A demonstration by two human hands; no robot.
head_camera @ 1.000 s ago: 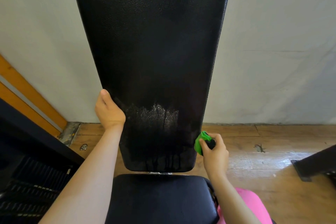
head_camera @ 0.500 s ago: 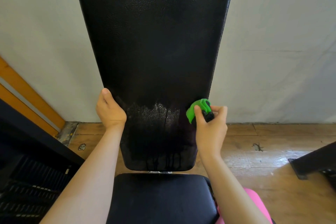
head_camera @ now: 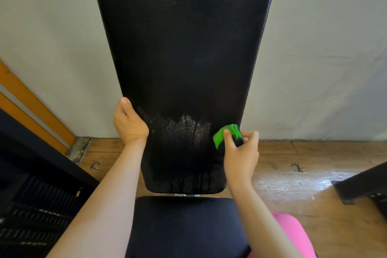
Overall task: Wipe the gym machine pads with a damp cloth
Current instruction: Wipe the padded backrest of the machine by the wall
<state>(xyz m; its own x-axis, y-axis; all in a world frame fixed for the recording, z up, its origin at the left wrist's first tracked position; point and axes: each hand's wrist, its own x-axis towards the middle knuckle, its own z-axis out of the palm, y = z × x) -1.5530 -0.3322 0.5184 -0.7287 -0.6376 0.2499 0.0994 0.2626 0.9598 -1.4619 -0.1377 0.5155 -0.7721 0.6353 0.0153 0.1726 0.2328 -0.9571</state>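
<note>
A tall black padded backrest point(head_camera: 184, 52) stands upright in the middle of the view, with a wet, shiny patch and drip streaks near its bottom. Below it lies the black seat pad point(head_camera: 184, 226). My left hand point(head_camera: 129, 123) grips the backrest's left edge, thumb on the front. My right hand point(head_camera: 240, 153) holds a folded green cloth point(head_camera: 225, 135) with a dark part against the backrest's lower right edge.
A white wall stands behind the bench. Wooden floor point(head_camera: 293, 184) spreads to the right, with a dark machine foot point(head_camera: 360, 184) at the far right. A black frame with grilles point(head_camera: 37, 205) fills the lower left. A pink-clad leg point(head_camera: 293, 234) shows at the bottom right.
My right hand has lifted the green cloth from the backrest's bottom right corner up along its right edge. The left hand has kept its grip on the left edge.
</note>
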